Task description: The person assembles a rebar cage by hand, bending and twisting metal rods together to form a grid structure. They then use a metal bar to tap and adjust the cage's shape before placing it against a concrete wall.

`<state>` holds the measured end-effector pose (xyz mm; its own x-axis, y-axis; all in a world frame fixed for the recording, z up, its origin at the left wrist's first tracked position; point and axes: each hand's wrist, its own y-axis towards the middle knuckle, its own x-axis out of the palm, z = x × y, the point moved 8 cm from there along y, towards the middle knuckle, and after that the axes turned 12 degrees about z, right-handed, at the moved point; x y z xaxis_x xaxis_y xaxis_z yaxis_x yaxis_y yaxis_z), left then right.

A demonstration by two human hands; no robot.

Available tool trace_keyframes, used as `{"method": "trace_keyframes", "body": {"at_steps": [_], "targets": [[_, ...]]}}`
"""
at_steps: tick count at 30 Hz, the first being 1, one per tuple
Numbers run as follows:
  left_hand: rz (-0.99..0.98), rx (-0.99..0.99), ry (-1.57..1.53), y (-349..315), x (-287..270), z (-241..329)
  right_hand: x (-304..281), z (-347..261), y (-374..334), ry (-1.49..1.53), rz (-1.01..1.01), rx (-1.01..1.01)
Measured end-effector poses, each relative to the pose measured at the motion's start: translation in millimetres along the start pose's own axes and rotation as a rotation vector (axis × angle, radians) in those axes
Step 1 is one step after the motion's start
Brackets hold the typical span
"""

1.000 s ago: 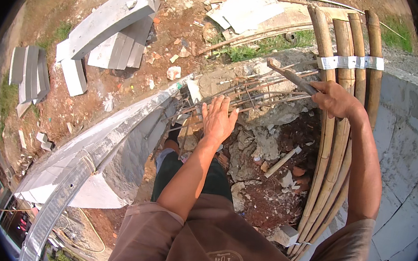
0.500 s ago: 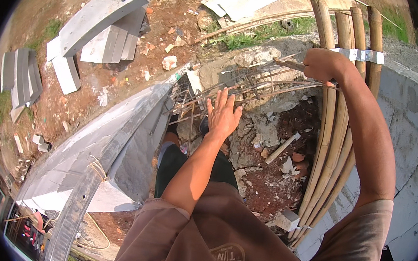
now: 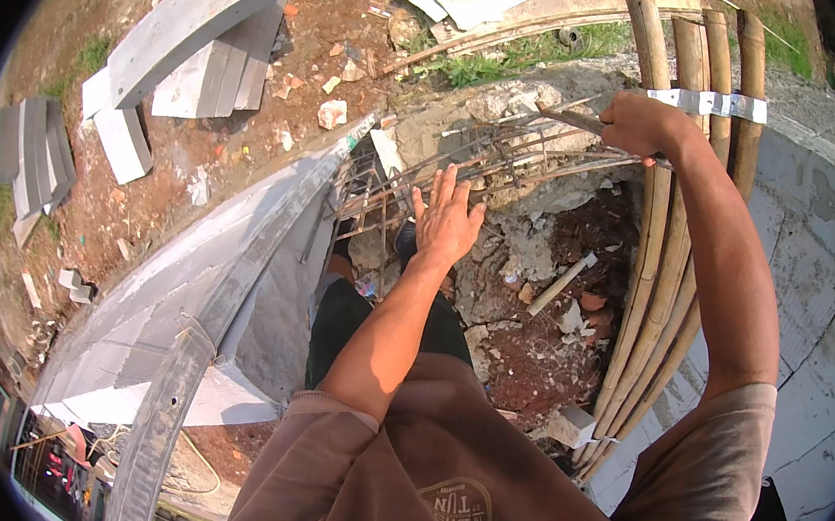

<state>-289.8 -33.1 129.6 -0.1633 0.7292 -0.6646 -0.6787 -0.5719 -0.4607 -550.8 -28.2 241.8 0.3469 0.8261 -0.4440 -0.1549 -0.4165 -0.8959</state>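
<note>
My left hand (image 3: pixel 447 225) is open, its fingers spread, over a cage of thin rusty rebar (image 3: pixel 523 158). It seems to be apart from the bars, or just at them; I cannot tell which. My right hand (image 3: pixel 641 127) is closed around a dark, slim tool (image 3: pixel 574 121), whose end points left above the rebar. A small reddish bit shows under that fist. Just right of it stand several bamboo poles (image 3: pixel 649 283), bound near the top by a pale strip (image 3: pixel 709 104). The fist hides the tool's grip.
A pale block wall (image 3: pixel 185 278) with a grey metal channel (image 3: pixel 167 407) rises on my left. Another grey wall (image 3: pixel 797 287) stands to the right. Rubble and a short stick (image 3: pixel 563 285) lie below me. Concrete blocks (image 3: pixel 199 24) are stacked at the far left.
The view has shifted slightly. My right hand stays closed on the tool beside the poles, and my left hand remains spread over the rebar.
</note>
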Motion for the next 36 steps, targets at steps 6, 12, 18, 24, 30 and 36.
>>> {"method": "trace_keyframes", "body": {"at_steps": [6,12,18,24,30,36], "targets": [[0.003,-0.010,0.019,0.7,0.0,-1.0,0.3,-34.7,-0.3,0.129,0.014,0.078],[0.001,-0.109,-0.048,3.3,-2.4,-0.8,16.4,-77.9,3.5,0.352,0.039,0.154],[-0.096,-0.519,-0.951,5.0,-28.6,36.7,48.8,-53.9,3.8,0.999,0.349,0.478],[-0.246,-0.297,-0.651,8.0,-76.8,115.9,86.4,-54.1,23.0,1.617,0.514,0.730],[0.064,-0.195,-0.590,-3.7,-93.4,117.5,86.3,-67.7,17.6,1.622,0.594,0.825],[0.060,-0.207,-0.574,-3.5,-86.4,101.8,95.3,-76.7,23.6,1.732,0.664,0.900]]}}
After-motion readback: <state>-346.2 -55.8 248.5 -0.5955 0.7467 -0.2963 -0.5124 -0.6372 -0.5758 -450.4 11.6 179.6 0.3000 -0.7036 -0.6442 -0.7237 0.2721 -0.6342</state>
